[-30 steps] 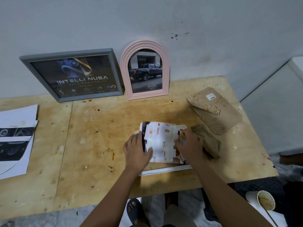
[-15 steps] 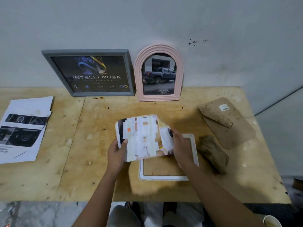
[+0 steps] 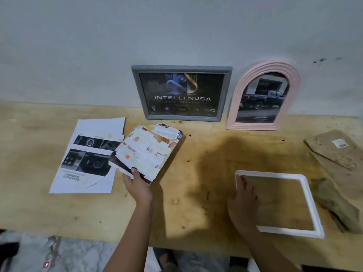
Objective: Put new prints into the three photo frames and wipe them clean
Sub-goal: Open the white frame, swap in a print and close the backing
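My left hand [image 3: 137, 184] grips the near edge of a worn, patchy backing sheet [image 3: 148, 150], held over the table beside a pile of printed sheets [image 3: 88, 156]. My right hand [image 3: 243, 197] rests on the left side of an empty white photo frame [image 3: 308, 195] lying flat on the table, fingers stretched along its rim. A grey frame [image 3: 181, 68] with a dark print and a pink arched frame [image 3: 294, 83] with a truck print lean against the wall at the back.
A brown cloth [image 3: 335, 203] lies just right of the white frame. A brown cardboard backing piece [image 3: 334, 152] lies at the far right. The wooden table [image 3: 59, 211] ends at its front edge near me, with floor below.
My left hand has carried the patchy sheet away from the white frame to the left, next to the printed sheets. My right hand has let go of it and dropped onto the frame.
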